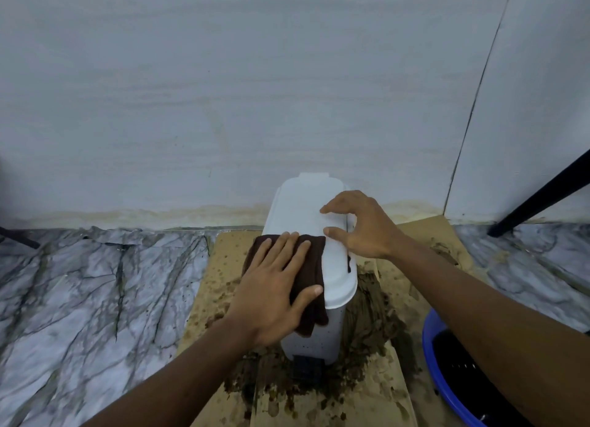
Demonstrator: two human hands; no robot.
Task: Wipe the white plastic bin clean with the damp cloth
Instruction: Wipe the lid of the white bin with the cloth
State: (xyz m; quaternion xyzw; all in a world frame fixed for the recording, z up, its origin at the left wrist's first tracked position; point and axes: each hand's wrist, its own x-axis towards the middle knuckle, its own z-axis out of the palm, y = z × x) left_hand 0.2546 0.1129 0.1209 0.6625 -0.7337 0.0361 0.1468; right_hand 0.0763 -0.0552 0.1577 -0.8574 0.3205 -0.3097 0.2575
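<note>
A white plastic bin [306,209] with a closed lid stands on brown cardboard against the wall. A dark pedal shows at its base. A dark brown cloth [311,267] lies over the near left part of the lid and hangs down the bin's side. My left hand [277,286] presses flat on the cloth with the fingers spread. My right hand [360,223] rests on the lid's right edge, fingers curled over it, thumb on top. Small dark specks dot the bin's front wall.
The cardboard sheet [220,267] is smeared with wet brown dirt [370,327] around the bin. A blue basin [447,375] with dark contents sits at the lower right. A black stand leg [542,196] slants at the right. Marble-patterned floor [95,292] spreads to the left.
</note>
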